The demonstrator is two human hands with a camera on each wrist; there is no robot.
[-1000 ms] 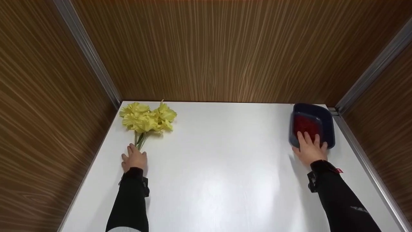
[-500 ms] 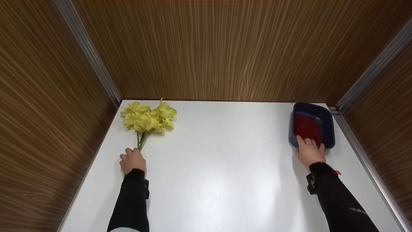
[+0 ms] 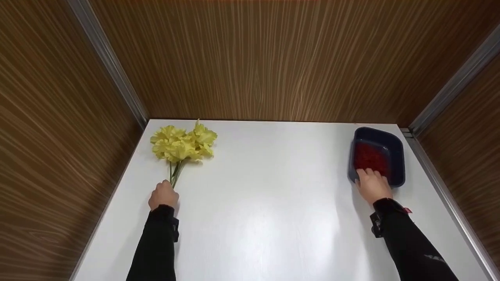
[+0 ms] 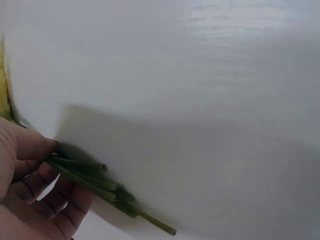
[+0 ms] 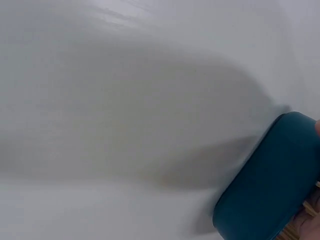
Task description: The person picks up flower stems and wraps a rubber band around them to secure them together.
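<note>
White table, wood-panel walls on three sides. Dark blue tray of red bits sits at the far right corner; right hand grips its near rim, fingers curled over the edge. Yellow flower bunch lies far left; left hand is clenched round the green stems. Risks: one-edge grip could tip the tray and spill; loose stems could slip out.
</note>
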